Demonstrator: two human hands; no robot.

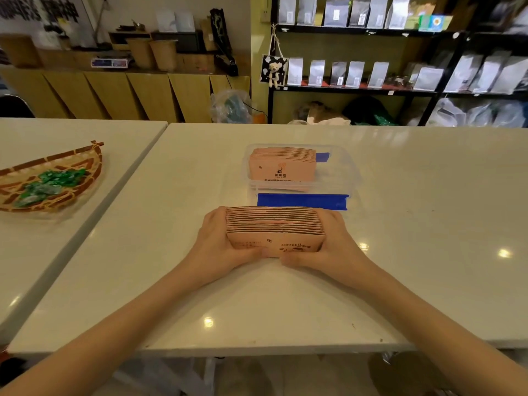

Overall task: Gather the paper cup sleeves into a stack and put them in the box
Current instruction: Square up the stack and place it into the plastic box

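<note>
A stack of pink paper cup sleeves [274, 228] stands on edge on the white table, pressed between my two hands. My left hand [218, 242] holds its left end and my right hand [335, 244] holds its right end, thumbs on the front sleeve. Just behind the stack sits a clear plastic box [340, 172] with blue clips [303, 200]. Another stack of pink sleeves [283, 167] stands inside the box, in its left part.
A woven basket [71, 167] with green wrapped sweets lies on the neighbouring table at the left. A gap [134, 172] runs between the two tables. Shelves with pouches [371, 72] and a wooden counter [128, 90] stand beyond the table's far edge.
</note>
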